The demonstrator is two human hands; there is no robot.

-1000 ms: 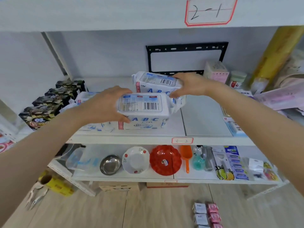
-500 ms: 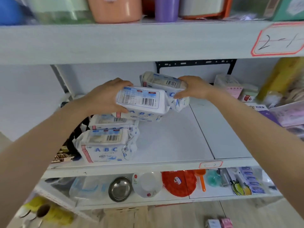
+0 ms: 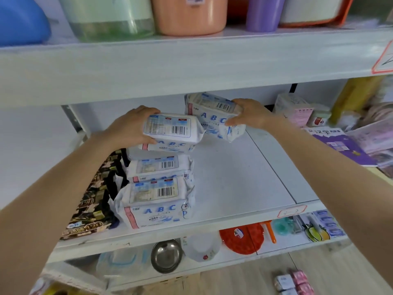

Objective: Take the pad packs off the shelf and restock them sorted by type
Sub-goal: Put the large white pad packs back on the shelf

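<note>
Left hand [image 3: 129,126] curled round a white plastic blue-lettered ABC pad pack [image 3: 170,133] — held just above two matching packs [image 3: 155,201] lined up on the white shelf [image 3: 234,177], right hand [image 3: 248,112] gripping a second ABC pack [image 3: 210,116], tilted, further back — dark patterned packs [image 3: 95,199] beside the row.

Probably a shop: labelled, stocked shelves [image 3: 234,184]
</note>
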